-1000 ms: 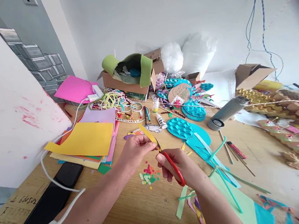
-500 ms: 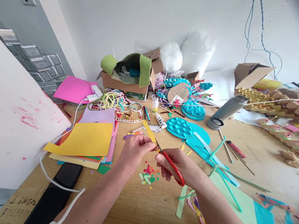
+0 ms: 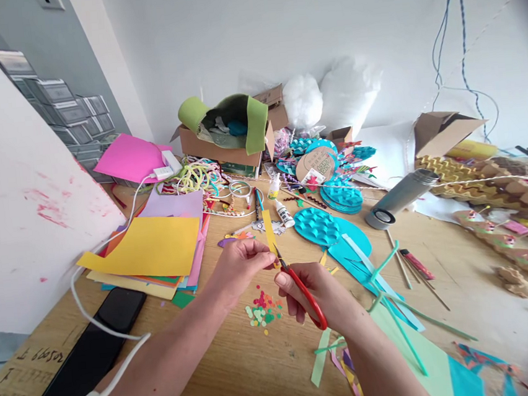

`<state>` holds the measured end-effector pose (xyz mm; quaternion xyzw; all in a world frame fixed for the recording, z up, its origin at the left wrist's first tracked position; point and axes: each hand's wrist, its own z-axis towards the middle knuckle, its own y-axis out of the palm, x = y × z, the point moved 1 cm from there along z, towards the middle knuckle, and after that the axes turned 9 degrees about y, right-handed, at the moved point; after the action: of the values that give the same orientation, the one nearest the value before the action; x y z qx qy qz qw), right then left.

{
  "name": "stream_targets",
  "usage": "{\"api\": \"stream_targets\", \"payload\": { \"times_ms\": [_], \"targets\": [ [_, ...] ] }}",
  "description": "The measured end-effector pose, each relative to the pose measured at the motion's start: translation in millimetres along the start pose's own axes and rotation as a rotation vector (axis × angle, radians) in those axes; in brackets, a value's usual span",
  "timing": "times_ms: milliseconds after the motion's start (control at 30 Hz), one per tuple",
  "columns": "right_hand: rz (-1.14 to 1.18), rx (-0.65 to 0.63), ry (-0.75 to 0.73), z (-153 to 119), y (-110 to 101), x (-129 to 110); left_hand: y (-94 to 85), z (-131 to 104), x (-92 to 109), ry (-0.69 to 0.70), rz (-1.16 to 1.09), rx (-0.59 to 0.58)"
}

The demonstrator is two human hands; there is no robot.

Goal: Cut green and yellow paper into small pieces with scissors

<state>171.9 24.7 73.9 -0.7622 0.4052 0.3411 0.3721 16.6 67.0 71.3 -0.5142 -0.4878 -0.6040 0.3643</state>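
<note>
Pinched between the fingertips of my left hand point(image 3: 247, 265) is a narrow yellow paper strip point(image 3: 269, 227), its free end pointing away from me. My right hand point(image 3: 308, 290) grips red-handled scissors point(image 3: 307, 296), whose blades lie against the strip's near end, close to my left fingertips. The exact cut is too small to make out. On the table below the hands lies a scatter of small paper dots point(image 3: 263, 310) in red, orange, green and yellow.
Coloured paper sheets point(image 3: 150, 246) and a black phone point(image 3: 89, 352) lie to the left. Glue bottles point(image 3: 284, 213) stand or lie beyond the hands. Blue paper ovals point(image 3: 317, 226), a metal flask point(image 3: 402, 199) and green paper point(image 3: 415, 339) are on the right. A box point(image 3: 219, 149) sits by the wall.
The yellow strip has turned, its far end swinging to the right so that it stands more upright in view. Both hands have stayed nearly in place.
</note>
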Motion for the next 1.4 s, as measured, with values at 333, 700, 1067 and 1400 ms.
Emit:
{"api": "stream_targets", "payload": {
  "times_ms": [333,700,1067,1400],
  "targets": [
    [-0.034,0.0,-0.078,4.3,0.2,11.6,-0.9,-1.0,5.5,-0.001,0.047,-0.033],
    [-0.003,-0.027,-0.032,5.3,0.0,10.1,-3.8,0.4,4.6,0.0,0.033,-0.02],
    [-0.091,-0.014,-0.089,1.0,-0.4,7.5,-1.9,-0.4,6.7,-0.005,0.022,-0.029],
    [-0.073,-0.007,-0.076,3.6,-0.9,10.1,-2.6,-0.8,5.5,-0.035,0.038,-0.081]
  ]
}}
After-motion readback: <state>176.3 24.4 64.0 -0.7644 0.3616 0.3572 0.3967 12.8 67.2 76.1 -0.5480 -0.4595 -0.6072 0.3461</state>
